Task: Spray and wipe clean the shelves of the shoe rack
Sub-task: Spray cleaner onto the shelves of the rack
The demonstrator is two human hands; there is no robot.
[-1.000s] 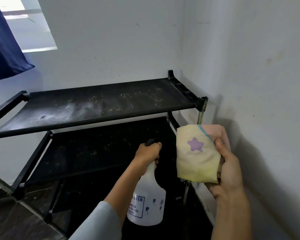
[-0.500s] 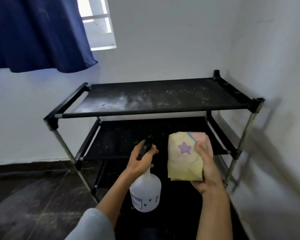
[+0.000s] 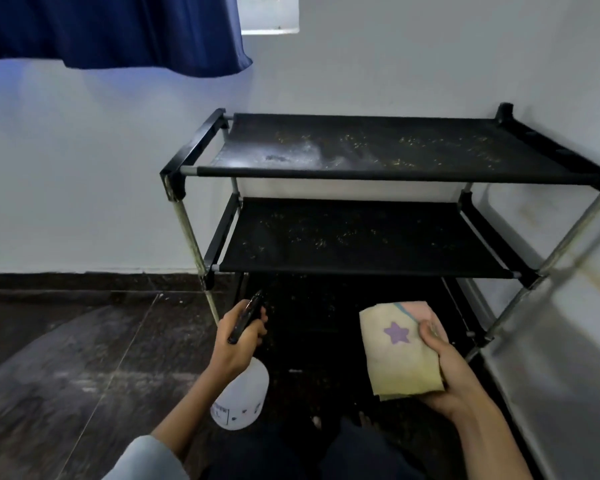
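Note:
A black shoe rack [image 3: 194, 147] with metal legs stands in the corner. Its top shelf [image 3: 447, 157] carries a whitish smear at its left and yellowish crumbs; the middle shelf [image 3: 361, 251] is speckled too. The lowest level is dark and hard to read. My left hand [image 3: 238, 344] grips the black trigger head of a white spray bottle [image 3: 243, 400], held low in front of the rack's left leg. My right hand [image 3: 454, 372] holds a folded yellow-and-pink cloth [image 3: 395, 355] with a purple star, low before the rack's right half.
A dark blue curtain [image 3: 118, 29] hangs at upper left under a window [image 3: 269, 15]. White walls close the rack in behind and on the right. Dark tiled floor [image 3: 66, 358] spreads to the left. My dark trouser legs [image 3: 291, 455] show at the bottom.
The view has pulled back and swung left, so the whole rack shows and sits further off. Both hands have dropped lower, still holding the bottle and the cloth.

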